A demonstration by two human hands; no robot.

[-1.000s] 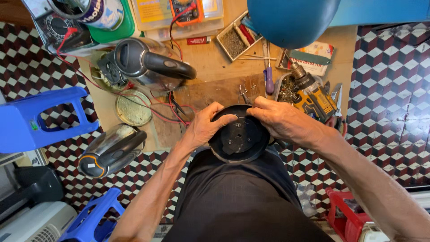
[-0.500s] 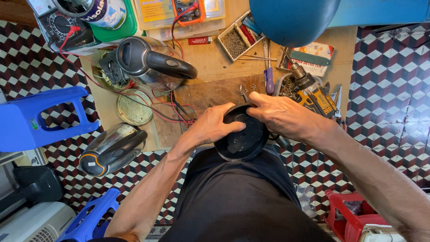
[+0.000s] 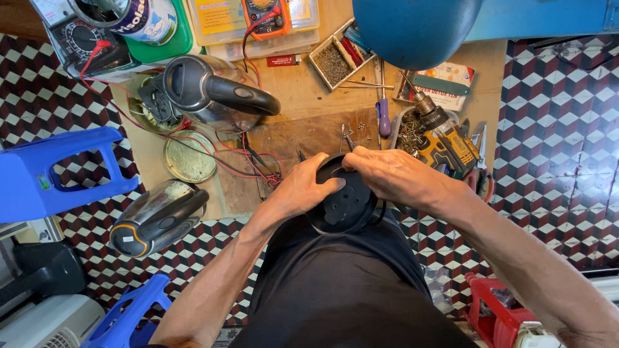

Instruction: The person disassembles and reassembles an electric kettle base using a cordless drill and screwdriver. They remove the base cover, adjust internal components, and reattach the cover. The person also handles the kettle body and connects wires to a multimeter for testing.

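Note:
A round black kettle base [image 3: 345, 205] rests over my lap at the near edge of the low wooden workbench [image 3: 303, 96]. My left hand [image 3: 303, 187] grips its left rim, thumb across the top. On the upper right rim sits my right hand [image 3: 393, 174], fingers curled over the edge. The far part of the base is hidden under both hands.
A steel kettle with a black handle [image 3: 216, 93] stands on the bench, and another kettle [image 3: 155, 219] lies on the floor at left. Red wires, a round metal plate [image 3: 189, 156], a screwdriver [image 3: 383, 113], a yellow drill [image 3: 445, 138], a multimeter [image 3: 265, 14] and a screw tray [image 3: 335, 61] crowd the bench. Blue stools stand at left.
The black base has tilted and shifted slightly toward me. My right hand has slid further over its top rim, while my left hand keeps its grip on the left side.

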